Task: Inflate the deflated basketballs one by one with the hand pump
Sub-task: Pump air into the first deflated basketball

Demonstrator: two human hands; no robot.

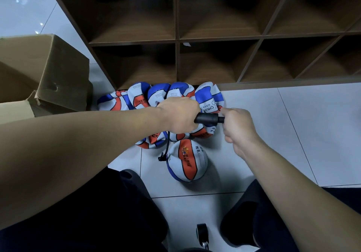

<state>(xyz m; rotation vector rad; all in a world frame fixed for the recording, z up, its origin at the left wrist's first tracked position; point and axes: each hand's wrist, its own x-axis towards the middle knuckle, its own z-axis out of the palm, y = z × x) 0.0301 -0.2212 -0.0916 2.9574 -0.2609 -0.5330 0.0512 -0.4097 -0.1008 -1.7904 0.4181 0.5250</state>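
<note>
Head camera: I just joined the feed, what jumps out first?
Both hands meet at centre: the left hand grips the black pump, the right hand holds its handle end. Below, a hose runs to a rounder ball on the tiled floor. Behind, flat balls lean against the wooden shelf.

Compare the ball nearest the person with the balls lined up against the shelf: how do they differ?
The near ball looks rounded and mostly filled; the row of balls is flat and crumpled. The near ball lies alone on the floor tiles with the pump hose running to it; the row leans together at the shelf unit, with no hose visible to it. Both share blue, white and orange panels.
</note>
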